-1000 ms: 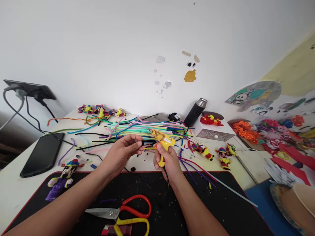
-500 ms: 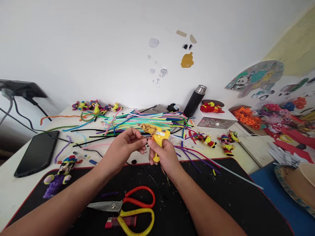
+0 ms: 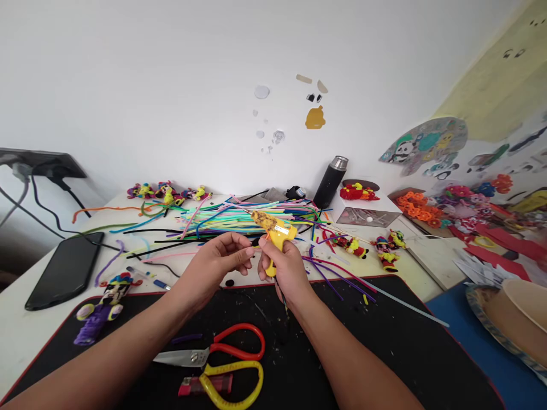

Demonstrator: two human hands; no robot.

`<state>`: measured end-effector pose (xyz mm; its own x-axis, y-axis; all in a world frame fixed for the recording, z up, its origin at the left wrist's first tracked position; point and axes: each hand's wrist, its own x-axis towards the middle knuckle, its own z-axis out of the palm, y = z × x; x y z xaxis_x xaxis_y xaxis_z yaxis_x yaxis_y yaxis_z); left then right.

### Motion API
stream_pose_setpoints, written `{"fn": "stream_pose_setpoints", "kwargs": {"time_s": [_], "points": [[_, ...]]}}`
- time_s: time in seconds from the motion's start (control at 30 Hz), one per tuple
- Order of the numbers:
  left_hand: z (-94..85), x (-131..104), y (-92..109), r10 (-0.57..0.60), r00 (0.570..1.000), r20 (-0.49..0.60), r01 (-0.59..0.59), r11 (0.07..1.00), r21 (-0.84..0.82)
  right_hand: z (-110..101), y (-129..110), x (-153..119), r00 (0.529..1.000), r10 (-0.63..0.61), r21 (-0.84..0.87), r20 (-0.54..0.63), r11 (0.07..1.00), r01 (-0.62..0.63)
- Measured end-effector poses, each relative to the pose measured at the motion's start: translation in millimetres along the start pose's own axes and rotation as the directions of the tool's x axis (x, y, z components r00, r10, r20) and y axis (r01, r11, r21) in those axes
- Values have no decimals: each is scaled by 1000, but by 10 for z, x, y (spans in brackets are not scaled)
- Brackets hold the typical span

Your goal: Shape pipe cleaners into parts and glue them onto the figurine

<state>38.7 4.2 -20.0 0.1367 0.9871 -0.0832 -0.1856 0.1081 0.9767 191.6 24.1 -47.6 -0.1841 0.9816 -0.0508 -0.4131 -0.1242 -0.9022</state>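
Observation:
My right hand (image 3: 285,270) is wrapped round the handle of a yellow glue gun (image 3: 277,232), whose dark-stained nozzle points up and left. Beside it, my left hand (image 3: 217,263) pinches a small black piece (image 3: 255,242) between thumb and fingers, close to the right thumb. Behind both hands lies a heap of coloured pipe cleaners (image 3: 239,219). Scissors (image 3: 237,340) with one red and one yellow handle rest on the black mat, partly over a pink lighter (image 3: 193,385).
A purple figure (image 3: 96,319) and a black phone (image 3: 64,270) lie at the left. A black flask (image 3: 329,185) and a white box (image 3: 365,213) stand at the back right. Small figures (image 3: 384,253) lie before the box.
The camera view has shifted slightly. The black piece shows more clearly between my hands, and the glue gun sits slightly farther from my left fingers.

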Motion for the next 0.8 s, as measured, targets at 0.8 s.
{"fn": "stream_pose_setpoints", "kwargs": {"time_s": [0.8], "points": [[11,12,-46,-26,997,-75,16,990,-140,26,66,-41,998,48,-17,32,999,-48]]}}
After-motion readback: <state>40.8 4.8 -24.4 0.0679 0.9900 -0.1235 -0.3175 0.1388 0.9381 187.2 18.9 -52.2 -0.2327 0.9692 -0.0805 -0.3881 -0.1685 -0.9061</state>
